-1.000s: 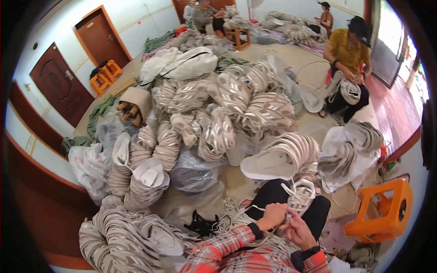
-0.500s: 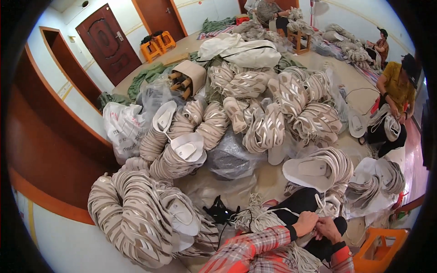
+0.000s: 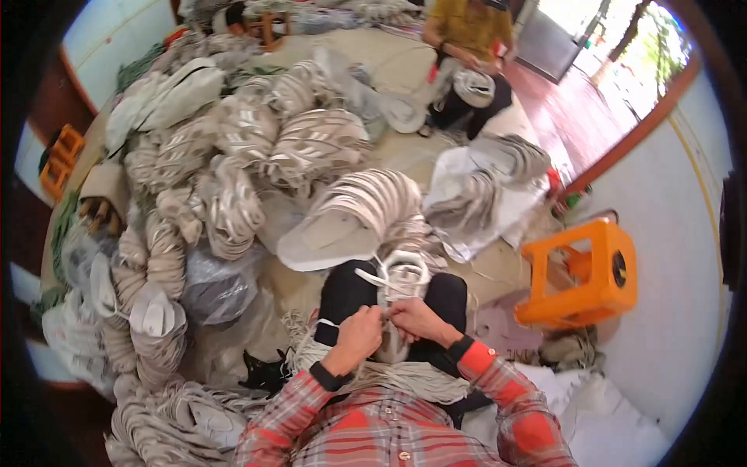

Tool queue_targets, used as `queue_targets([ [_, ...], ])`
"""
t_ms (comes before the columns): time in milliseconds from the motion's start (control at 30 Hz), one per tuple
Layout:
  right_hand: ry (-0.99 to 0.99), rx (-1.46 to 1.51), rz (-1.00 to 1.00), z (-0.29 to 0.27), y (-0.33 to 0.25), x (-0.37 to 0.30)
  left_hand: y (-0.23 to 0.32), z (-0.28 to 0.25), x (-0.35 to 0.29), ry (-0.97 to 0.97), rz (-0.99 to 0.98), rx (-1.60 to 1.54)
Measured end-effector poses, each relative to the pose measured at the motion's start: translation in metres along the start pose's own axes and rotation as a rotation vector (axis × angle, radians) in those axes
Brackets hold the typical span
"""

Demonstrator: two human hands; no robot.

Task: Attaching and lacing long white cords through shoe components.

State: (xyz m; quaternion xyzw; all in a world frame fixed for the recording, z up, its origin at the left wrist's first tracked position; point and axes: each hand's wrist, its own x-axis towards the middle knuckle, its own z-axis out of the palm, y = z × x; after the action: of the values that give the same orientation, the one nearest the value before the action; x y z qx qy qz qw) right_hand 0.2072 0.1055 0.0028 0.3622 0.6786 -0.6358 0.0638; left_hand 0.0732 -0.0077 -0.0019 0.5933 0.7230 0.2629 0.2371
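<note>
The cluttered beige floor surrounds two hands, close together, pinching a shoe upper.

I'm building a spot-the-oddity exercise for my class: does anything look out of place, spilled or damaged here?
One thing: a crumpled black object, left of the tangled laces. It looks odd for its dark colour near pale shoe uppers; what it is, I cannot tell.

sides: dark knees flank shoe | ahead: upper stack blocks | right: floor gap, then orange stool
</note>
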Motion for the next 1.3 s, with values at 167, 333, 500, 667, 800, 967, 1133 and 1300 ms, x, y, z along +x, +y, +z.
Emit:
queue_targets([
  [167,-0.255,-0.145,0.143,-0.031,-0.016,0.004,0.019,0.014,0.001,-0.061,0.100,0.175],
  [333,-0.312,-0.231,0.177,-0.035,-0.017,0.014,0.009,0.006,-0.015,-0.114,0.245,0.132],
  [500,-0.149,-0.300,0.088,0.001,0.000,0.008,0.005,-0.005,-0.038,-0.098,0.332,0.331],
  [667,0.408,-0.829,-0.306,0.032,0.017,-0.003,-0.005,0.000,-0.034,-0.058,0.340,0.253],
  [800,0.599,-0.982,-0.256,0.005,-0.005,-0.042,-0.004,-0.003,-0.023,0.032,0.312,0.145],
  [967,0.921,-0.760,0.103,-0.102,-0.009,-0.113,-0.006,-0.011,0.014,-0.042,-0.064,-0.119],
  [1133,0.540,1.156,-0.633,-0.063,-0.014,-0.068,-0.012,-0.019,0.040,-0.108,-0.224,-0.461],
  [1300,0.487,1.275,-0.523,-0.062,0.029,-0.062,-0.003,-0.045,0.035,-0.323,-0.023,-0.008],
])
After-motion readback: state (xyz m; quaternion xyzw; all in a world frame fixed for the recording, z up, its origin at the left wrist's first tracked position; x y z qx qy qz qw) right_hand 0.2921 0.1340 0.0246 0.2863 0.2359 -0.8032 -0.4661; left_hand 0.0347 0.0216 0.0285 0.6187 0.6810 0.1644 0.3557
